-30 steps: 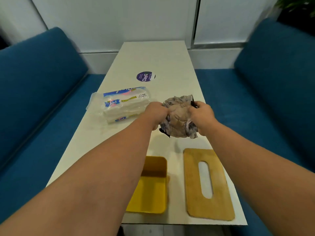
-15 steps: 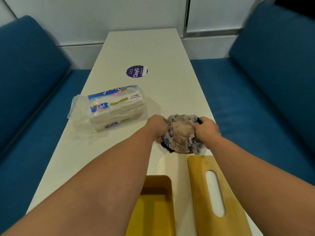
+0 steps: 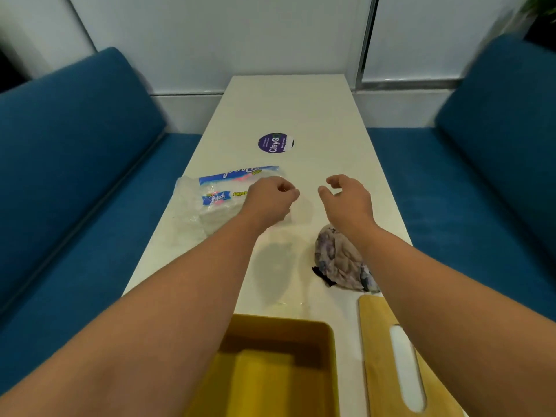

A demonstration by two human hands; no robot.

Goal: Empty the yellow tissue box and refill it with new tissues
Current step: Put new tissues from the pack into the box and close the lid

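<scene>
The open yellow tissue box (image 3: 330, 365) stands at the table's near edge with nothing visible inside. Its wooden lid (image 3: 376, 335), with a slot in it, lies flat to the right. A crumpled wad of old tissues (image 3: 337, 260) rests on the table beyond the lid, partly under my right forearm. The new pack of tissues (image 3: 216, 197) in clear plastic lies at the left. My left hand (image 3: 270, 200) hovers over the pack's right end with loosely curled fingers. My right hand (image 3: 346, 200) is held above the table, fingers spread and curved, holding nothing.
The long white table (image 3: 288, 106) runs away from me to the wall. A round purple sticker (image 3: 275, 142) sits beyond the pack. Blue sofa benches stand on the left (image 3: 75, 164) and right (image 3: 481, 182).
Both hands let go of the tissue wad, which now lies on the table. They moved forward, and the left hand reached the end of the new pack.
</scene>
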